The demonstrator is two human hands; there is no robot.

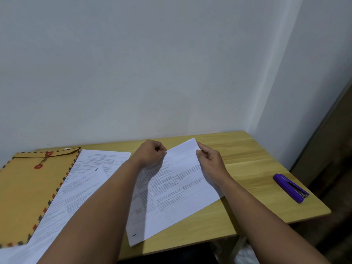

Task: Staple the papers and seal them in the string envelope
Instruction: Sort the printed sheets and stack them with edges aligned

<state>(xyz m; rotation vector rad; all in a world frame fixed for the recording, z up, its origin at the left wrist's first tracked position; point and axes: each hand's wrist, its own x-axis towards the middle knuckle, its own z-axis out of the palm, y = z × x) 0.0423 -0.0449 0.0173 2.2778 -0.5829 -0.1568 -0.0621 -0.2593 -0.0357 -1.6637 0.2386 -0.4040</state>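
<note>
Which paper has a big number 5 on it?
The sheet with the 5 lies flat beside the envelope, under the left forearm. Nobody holds it. The other sheet is gripped at its top by both hands and shows no 5.

Legible marks: one handwritten or printed numeral "5", standing near the corner of a loose white sheet [89, 180] lying among the papers just right of the envelope. Printed body text in table cells covers the held sheet [177, 187] and the other pages, too small and blurred to read.
</note>
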